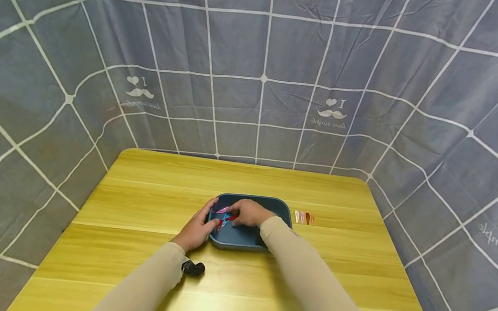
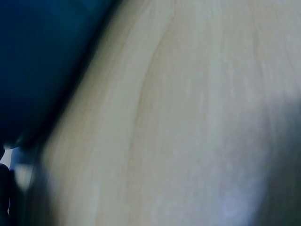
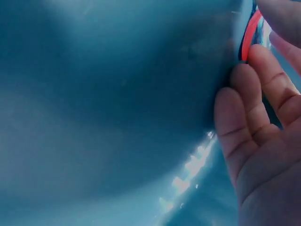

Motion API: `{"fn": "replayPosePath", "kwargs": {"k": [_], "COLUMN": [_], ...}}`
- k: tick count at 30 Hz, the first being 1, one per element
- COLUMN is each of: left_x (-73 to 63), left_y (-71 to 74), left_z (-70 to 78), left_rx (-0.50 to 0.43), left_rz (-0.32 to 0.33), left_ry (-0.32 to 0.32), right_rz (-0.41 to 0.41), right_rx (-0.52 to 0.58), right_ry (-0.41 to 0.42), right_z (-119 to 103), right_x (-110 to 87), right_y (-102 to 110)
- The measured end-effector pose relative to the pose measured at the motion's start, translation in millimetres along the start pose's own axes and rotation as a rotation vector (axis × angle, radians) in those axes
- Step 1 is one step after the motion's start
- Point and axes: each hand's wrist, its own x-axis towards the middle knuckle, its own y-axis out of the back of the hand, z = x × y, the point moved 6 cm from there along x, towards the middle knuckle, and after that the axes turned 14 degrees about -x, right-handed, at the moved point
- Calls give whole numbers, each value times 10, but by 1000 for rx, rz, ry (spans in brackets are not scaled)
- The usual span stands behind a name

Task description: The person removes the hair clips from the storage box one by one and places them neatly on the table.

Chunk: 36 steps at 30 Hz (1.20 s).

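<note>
A dark blue tray (image 1: 246, 248) stands on the table with several snap hair clips inside its left part. Among them are a pink clip (image 1: 222, 210), a blue clip (image 1: 225, 219) and a red clip (image 1: 218, 225). My left hand (image 1: 195, 231) grips the tray's left rim, thumb on the inner side. Inside the tray, my right hand (image 1: 249, 212) reaches down at the clips with bent fingers. Another red clip (image 3: 251, 35) shows by its fingertips in the right wrist view; whether it is pinched is unclear. The left wrist view shows mostly blurred tabletop and tray wall (image 2: 42, 56).
To the right of the tray, a row of hair clips lies on the wooden table (image 1: 145, 200): white (image 1: 296, 216), pink (image 1: 302, 217), dark red (image 1: 307, 218) and orange (image 1: 312, 219). A grey checked curtain (image 1: 236, 99) surrounds the table's back and sides.
</note>
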Motion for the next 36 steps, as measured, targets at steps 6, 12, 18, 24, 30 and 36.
{"fn": "replayPosePath", "kwargs": {"k": [6,12,18,24,30,36], "left_x": [-3,-13,4,-1,3,26], "left_y": [-10,-13,-27,-31,-12,8], "left_z": [-4,-6,-19,-40,-25,-34], "left_rx": [7,2,1,5,4,10], "left_rz": [10,12,11,8,3,1], "left_ry": [1,9,6,11,-6,-8], "right_rz": [5,10,40,33,70,81], "right_rx": [-33,-75,-125,-116,-206,-244], "right_ry": [39,43,20,13,50,51], "right_z": [-63,-73,-40,-52,-108,-157], "right_x": [29,60,92,95,98,92], "right_y": [-49,-87,-92,-97,-66,-26]}}
